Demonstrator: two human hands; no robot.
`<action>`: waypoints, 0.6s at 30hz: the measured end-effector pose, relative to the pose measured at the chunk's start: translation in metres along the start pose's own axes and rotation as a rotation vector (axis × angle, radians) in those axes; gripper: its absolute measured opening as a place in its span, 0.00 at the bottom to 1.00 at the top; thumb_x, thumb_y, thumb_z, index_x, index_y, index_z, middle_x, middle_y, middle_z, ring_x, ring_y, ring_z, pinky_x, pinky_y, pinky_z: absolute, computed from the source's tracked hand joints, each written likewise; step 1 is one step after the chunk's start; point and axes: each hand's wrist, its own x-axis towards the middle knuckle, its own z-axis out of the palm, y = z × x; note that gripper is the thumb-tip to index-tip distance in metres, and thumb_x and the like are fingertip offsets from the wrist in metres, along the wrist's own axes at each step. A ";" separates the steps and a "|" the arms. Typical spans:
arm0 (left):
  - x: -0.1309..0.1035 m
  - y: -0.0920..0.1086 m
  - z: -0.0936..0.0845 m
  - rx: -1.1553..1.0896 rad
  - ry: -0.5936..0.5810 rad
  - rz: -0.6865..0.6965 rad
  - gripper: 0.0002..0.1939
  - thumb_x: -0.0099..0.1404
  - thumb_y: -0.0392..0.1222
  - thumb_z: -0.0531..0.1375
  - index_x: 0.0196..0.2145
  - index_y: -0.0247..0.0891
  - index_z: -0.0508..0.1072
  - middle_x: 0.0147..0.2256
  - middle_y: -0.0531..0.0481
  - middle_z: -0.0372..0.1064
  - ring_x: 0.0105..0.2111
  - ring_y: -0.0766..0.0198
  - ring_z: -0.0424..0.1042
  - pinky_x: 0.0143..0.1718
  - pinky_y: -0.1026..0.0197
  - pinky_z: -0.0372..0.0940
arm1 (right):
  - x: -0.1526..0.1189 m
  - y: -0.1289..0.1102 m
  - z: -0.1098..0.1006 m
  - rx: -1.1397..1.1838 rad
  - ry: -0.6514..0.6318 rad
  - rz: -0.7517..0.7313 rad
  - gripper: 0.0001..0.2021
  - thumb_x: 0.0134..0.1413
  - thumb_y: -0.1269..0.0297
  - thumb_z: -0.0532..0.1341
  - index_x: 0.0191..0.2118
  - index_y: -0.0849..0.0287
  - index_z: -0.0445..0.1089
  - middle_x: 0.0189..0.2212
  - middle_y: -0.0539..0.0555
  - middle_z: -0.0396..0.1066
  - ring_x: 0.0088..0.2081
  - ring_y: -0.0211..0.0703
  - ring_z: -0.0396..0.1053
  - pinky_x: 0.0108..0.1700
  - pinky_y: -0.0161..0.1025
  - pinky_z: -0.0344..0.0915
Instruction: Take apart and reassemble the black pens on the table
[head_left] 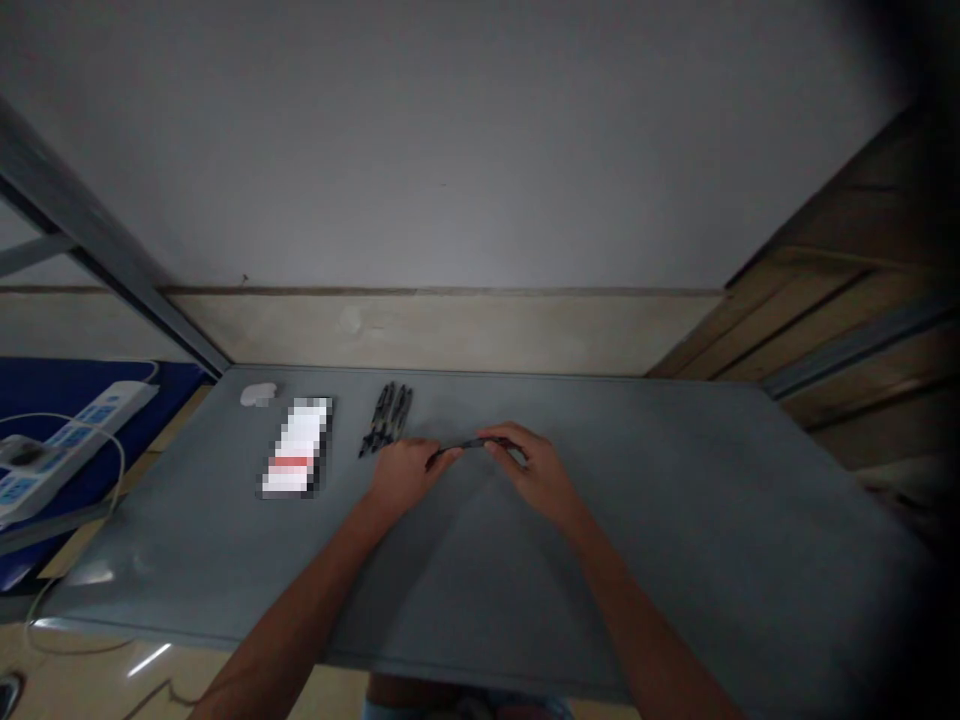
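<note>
A slim dark pen (472, 443) is held sideways between my two hands above the grey tabletop. My left hand (410, 474) pinches its left end between thumb and fingers. At the other end, my right hand (529, 466) is closed around it with thumb and fingertips. Parts of the pen are hidden by the fingers. Just beyond my left hand lie several dark pens (388, 412) side by side, their lower ends near my knuckles.
A phone with a blurred screen (296, 450) lies left of the pens, with a small white case (259, 394) behind it. The grey table (675, 560) meets a wall at the back. Far left, a white power strip (75, 445) rests on a blue surface.
</note>
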 end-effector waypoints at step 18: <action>0.000 -0.002 0.008 -0.075 0.075 0.054 0.24 0.72 0.48 0.40 0.34 0.36 0.71 0.27 0.47 0.73 0.28 0.63 0.72 0.31 0.64 0.61 | 0.002 0.035 -0.004 -0.554 0.179 -0.058 0.10 0.60 0.69 0.54 0.43 0.56 0.72 0.39 0.57 0.72 0.44 0.49 0.68 0.49 0.48 0.63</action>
